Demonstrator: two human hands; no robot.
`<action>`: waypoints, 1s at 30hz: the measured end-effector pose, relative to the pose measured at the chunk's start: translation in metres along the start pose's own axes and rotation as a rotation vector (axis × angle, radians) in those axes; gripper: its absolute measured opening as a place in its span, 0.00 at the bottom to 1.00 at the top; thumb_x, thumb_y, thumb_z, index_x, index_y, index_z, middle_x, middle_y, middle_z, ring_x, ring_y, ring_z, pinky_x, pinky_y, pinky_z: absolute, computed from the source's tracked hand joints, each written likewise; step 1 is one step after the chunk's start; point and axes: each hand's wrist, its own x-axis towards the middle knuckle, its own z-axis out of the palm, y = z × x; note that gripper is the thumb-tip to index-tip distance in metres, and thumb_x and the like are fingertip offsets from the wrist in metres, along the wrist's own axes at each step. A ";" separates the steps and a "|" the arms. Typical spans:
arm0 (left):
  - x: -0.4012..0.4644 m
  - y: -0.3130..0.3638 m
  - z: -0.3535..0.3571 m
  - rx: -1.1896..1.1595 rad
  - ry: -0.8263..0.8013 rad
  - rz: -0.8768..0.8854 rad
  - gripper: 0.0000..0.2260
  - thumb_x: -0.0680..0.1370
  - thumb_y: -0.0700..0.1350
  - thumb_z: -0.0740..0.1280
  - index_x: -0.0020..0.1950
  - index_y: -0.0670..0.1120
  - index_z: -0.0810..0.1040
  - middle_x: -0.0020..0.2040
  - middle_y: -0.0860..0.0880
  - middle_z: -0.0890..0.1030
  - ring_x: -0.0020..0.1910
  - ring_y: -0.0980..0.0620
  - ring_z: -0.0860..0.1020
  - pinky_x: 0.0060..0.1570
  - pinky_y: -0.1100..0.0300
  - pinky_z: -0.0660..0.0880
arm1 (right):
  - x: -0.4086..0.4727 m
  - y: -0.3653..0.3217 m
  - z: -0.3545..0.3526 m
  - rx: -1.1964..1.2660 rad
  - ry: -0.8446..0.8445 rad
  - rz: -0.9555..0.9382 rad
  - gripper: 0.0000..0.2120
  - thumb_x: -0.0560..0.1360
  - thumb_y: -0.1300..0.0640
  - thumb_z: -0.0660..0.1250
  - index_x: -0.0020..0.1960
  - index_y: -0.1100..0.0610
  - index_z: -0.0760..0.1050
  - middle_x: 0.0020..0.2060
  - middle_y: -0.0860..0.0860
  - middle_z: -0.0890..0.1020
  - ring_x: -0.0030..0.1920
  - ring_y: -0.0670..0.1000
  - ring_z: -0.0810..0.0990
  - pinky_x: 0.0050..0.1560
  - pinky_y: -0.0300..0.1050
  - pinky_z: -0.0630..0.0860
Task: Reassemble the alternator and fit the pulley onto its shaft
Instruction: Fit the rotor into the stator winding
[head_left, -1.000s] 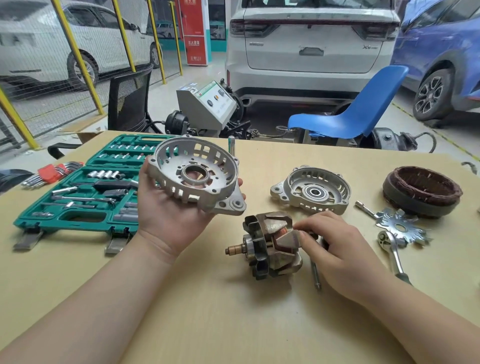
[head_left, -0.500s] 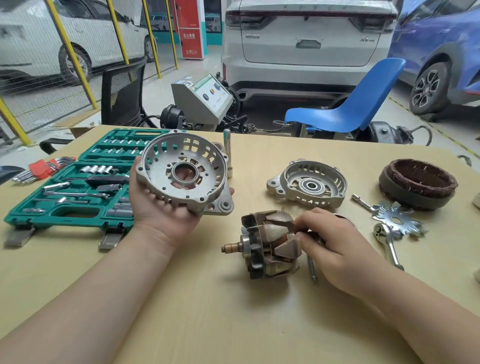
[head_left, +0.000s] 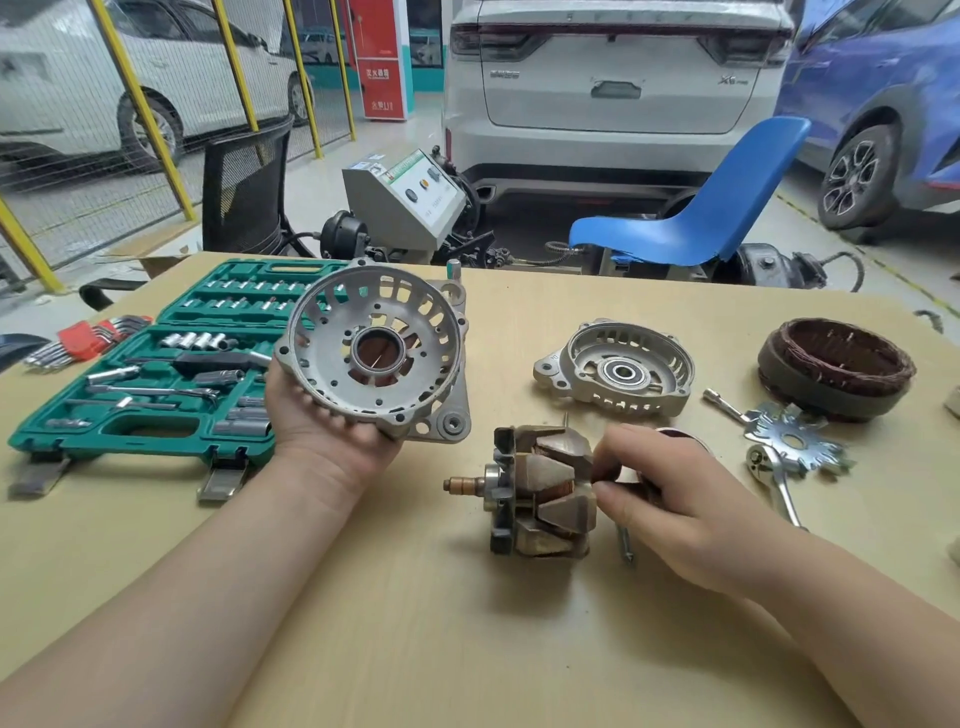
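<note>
Rotor (head_left: 540, 491) lies on its side on the desk (head_left: 415, 623), slip-ring shaft end pointing toward the left hand. Right hand (head_left: 670, 514) pinches the rotor's far end, fingers curled round the shaft there. Judged heavy and rigid; claw poles give firm purchase, copper winding between them best left untouched.

Left hand (head_left: 322, 421) grips the rim of the slotted end housing (head_left: 376, 348), held up above and left of the rotor, bore facing the camera.

Behind the rotor: bearing end housing (head_left: 618, 371) flat on the desk. Right of the rotor: stator (head_left: 836, 366), fan plate (head_left: 795, 441), ratchet handle (head_left: 774, 478).

Far left of the rotor: open green socket case (head_left: 135, 415), holding sockets, extension bars, a driver.
</note>
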 end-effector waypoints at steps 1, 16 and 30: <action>0.001 0.000 -0.001 0.005 0.007 -0.004 0.22 0.80 0.64 0.63 0.66 0.53 0.84 0.67 0.49 0.84 0.67 0.40 0.83 0.71 0.39 0.75 | 0.000 0.000 0.000 -0.004 -0.002 -0.003 0.06 0.79 0.56 0.67 0.44 0.47 0.74 0.38 0.38 0.75 0.39 0.43 0.75 0.39 0.30 0.65; -0.009 -0.015 0.008 0.101 -0.107 -0.062 0.39 0.74 0.77 0.66 0.68 0.46 0.84 0.64 0.40 0.86 0.61 0.35 0.86 0.59 0.32 0.81 | -0.001 0.000 -0.002 -0.051 0.002 -0.012 0.04 0.79 0.53 0.66 0.44 0.49 0.74 0.38 0.40 0.76 0.42 0.43 0.75 0.41 0.31 0.65; 0.004 -0.028 -0.001 0.170 -0.287 -0.036 0.27 0.76 0.63 0.71 0.66 0.46 0.86 0.68 0.41 0.83 0.65 0.38 0.83 0.70 0.35 0.75 | -0.002 0.002 -0.008 -0.154 -0.024 -0.016 0.07 0.80 0.46 0.63 0.46 0.46 0.76 0.40 0.39 0.75 0.45 0.42 0.75 0.44 0.35 0.67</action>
